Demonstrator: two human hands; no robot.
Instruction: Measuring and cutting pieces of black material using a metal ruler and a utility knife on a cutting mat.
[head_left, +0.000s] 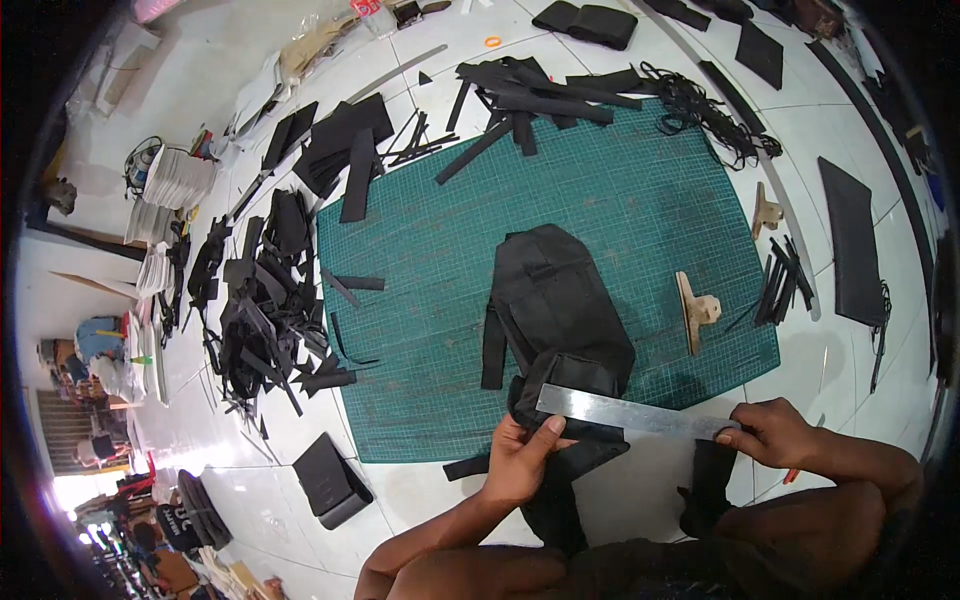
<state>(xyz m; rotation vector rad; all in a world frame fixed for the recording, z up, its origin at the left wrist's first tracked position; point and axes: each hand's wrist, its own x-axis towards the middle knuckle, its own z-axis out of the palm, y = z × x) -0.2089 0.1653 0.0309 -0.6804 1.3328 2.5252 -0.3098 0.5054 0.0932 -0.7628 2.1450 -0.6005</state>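
Note:
A black fabric bag (pixel 560 290) lies on the green cutting mat (pixel 420 300), its near end folded up toward me. Across that near end runs a metal ruler (pixel 630 412). My right hand (pixel 772 432) is closed around the ruler's right end, thumb on top. My left hand (pixel 525 460) pinches the bag's near edge just below the ruler's left end. Its fingers go under the black fabric, so their tips are hidden.
Black scraps (pixel 270 300) are heaped left of the mat, with more strips (pixel 530 95) along its far edge. A large clip (pixel 697 310) rests on the mat's right side; another clip (pixel 767 210) lies beyond. A folded black piece (pixel 330 480) sits on the tiles, left.

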